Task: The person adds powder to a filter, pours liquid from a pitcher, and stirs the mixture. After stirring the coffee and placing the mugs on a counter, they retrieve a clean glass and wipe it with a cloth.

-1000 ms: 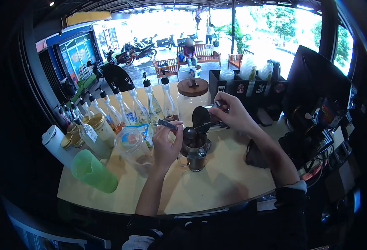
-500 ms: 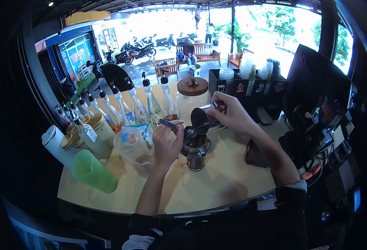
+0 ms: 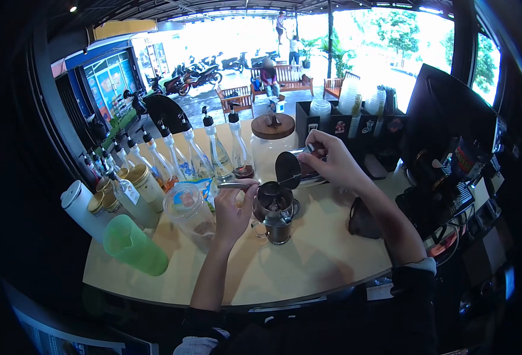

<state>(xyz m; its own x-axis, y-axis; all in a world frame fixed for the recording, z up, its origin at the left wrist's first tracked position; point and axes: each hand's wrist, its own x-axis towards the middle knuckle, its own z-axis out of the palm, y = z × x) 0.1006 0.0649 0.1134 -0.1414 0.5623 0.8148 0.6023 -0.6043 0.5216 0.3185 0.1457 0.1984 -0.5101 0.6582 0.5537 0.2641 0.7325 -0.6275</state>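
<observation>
The metal vessel [image 3: 278,216] stands upright over the clear mug [image 3: 258,230]. The spoon [image 3: 236,186] is nearly level, its handle toward nine o'clock. The dark disc [image 3: 287,168] tilts at vessel's one o'clock, beside the partly hidden shiny object [image 3: 316,149].

The pitcher [image 3: 133,245] is coloured green, the lid [image 3: 272,127] brown, the counter [image 3: 308,275] beige; the black box [image 3: 354,128] is printed white and red.

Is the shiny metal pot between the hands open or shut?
Open. You can see down inside the metal pot, and the round black piece is tilted up near its rim.
</observation>
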